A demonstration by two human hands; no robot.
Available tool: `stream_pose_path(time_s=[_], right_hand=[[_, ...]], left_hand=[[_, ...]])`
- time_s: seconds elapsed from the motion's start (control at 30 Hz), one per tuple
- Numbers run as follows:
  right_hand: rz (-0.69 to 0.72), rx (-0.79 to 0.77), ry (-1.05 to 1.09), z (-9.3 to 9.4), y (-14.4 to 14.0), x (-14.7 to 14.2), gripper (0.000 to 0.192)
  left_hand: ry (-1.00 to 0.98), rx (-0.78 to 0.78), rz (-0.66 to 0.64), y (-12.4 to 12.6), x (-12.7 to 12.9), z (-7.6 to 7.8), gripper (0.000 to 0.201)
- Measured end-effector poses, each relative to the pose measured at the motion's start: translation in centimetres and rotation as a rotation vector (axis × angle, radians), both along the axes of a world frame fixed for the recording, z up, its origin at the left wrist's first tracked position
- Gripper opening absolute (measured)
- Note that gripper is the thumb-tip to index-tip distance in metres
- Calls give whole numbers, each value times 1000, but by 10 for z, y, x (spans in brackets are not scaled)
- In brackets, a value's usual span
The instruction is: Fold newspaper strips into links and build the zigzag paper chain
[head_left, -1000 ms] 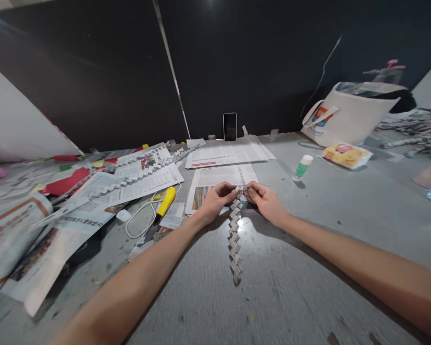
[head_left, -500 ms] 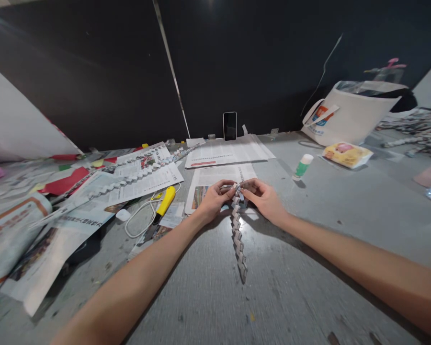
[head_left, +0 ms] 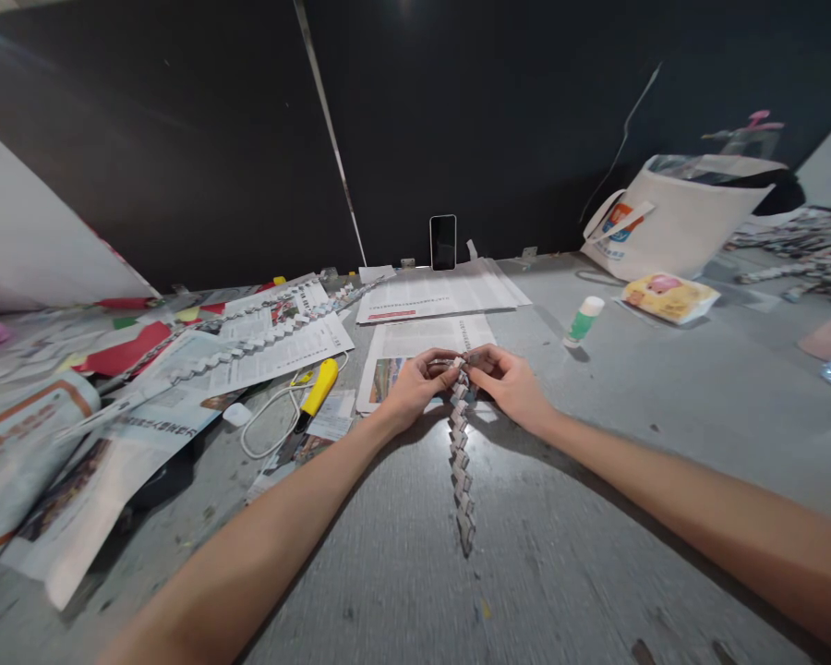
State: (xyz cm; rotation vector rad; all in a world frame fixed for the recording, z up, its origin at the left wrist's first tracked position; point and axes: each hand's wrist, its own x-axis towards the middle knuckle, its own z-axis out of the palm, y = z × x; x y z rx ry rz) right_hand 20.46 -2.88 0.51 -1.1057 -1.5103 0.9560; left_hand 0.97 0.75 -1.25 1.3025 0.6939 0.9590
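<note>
head view: both bare arms reach in from the near edge of the grey table (head_left: 665, 388) and meet at its middle. the left hand (head_left: 415, 386) and the right hand (head_left: 507, 380) are drawn close together, fingertips almost touching, and both pinch the far end of a folded paper chain (head_left: 461, 462) – a zigzag braid made of newspaper strips. each hand is closed on that top end; from here the fingers are too small to say just which ones do the pinching. the chain runs from the hands straight back toward the person along the tabletop, its loose tail lying near the middle of the bare grey surface, between the two forearms.

just beyond the hands lies a newspaper sheet (head_left: 422, 342), and behind it a wider spread of newspaper (head_left: 443, 294). a phone (head_left: 443, 243) stands upright against the dark wall at the back. to the left of the hands there is a yellow utility knife (head_left: 319, 389) resting on a looped white cable (head_left: 267, 425), and past that a second, longer paper chain (head_left: 249, 346) lies across more newsprint. the far left is a heap of papers, red scraps among them.

to the right, well apart from the hands – a glue stick (head_left: 583, 321) with a green label, a yellow packet (head_left: 668, 297), and a white tote bag (head_left: 671, 220) against the wall.
</note>
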Motion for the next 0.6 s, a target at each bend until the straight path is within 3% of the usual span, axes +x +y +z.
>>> stream_pose_path(time_s=[0.6], right_hand=[[52,-89,31,-3,9,5,36]], left_hand=[[120,158,53,-6,3,7,44]])
